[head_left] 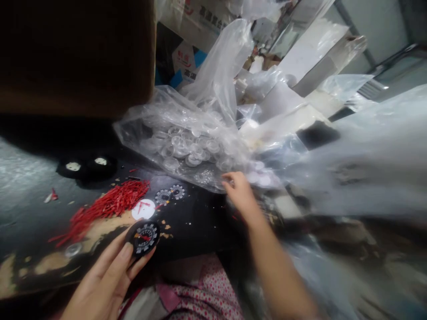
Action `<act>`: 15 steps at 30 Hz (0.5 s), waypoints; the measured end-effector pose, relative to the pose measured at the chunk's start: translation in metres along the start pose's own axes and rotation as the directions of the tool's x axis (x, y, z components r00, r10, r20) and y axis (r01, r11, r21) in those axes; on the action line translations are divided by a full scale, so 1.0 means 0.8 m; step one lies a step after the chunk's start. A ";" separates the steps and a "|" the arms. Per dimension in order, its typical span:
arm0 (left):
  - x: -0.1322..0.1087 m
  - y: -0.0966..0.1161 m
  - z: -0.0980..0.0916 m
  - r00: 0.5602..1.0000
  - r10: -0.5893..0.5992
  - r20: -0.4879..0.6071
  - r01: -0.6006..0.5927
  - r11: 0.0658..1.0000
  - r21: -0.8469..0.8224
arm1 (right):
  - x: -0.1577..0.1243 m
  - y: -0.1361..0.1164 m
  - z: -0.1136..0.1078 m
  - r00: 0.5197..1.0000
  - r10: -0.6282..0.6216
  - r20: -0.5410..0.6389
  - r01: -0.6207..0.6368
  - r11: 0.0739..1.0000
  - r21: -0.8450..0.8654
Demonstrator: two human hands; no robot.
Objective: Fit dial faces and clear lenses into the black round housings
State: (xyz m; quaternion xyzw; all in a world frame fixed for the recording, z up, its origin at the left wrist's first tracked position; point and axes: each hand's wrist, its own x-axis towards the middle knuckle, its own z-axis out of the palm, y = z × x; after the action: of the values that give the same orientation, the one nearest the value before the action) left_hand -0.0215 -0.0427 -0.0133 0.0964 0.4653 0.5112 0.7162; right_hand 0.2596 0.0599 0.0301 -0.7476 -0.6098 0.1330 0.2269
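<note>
My left hand [111, 271] holds a round black dial gauge [146, 238] with white markings and a red pointer, its face turned up. At the near edge of a clear plastic bag [213, 106] is my right hand [238, 191], fingers curled together; what they pinch, if anything, is hard to make out. Inside the bag lie many clear round lens covers [190, 149]. Beyond the gauge are a pile of thin red pointers [106, 204], a white disc [143, 209] with red pointers on it, and two printed dial plates [170, 194].
Two black round housings [86, 168] stand at the left on the dark worn table [193, 226]. A single clear ring [73, 250] lies near the front edge. A large dark box [76, 58] overhangs the upper left. Cartons [203, 18] and blurred plastic wrapping [360, 155] crowd the back and right.
</note>
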 end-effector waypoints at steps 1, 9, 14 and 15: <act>-0.001 0.003 0.004 1.000 -0.014 0.001 0.014 1.000 -0.020 | -0.009 -0.011 0.001 1.000 -0.014 0.013 0.014 0.999 0.044; 0.001 0.006 0.018 0.997 0.012 0.074 -0.012 1.000 0.004 | -0.108 -0.127 0.046 0.833 -0.481 0.272 0.254 0.772 0.583; -0.007 0.004 0.007 0.980 0.195 0.050 -0.201 0.941 0.271 | -0.111 -0.142 0.058 0.806 -0.537 0.250 0.351 0.773 0.529; -0.009 0.003 0.006 0.973 0.223 0.061 -0.230 0.913 0.336 | -0.109 -0.145 0.058 0.816 -0.520 0.253 0.342 0.787 0.514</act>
State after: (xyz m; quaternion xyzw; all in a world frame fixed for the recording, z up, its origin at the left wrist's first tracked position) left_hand -0.0198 -0.0457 -0.0048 0.2776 0.5245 0.5013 0.6297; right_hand 0.1197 0.0013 0.0415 -0.4716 -0.7521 0.3549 0.2933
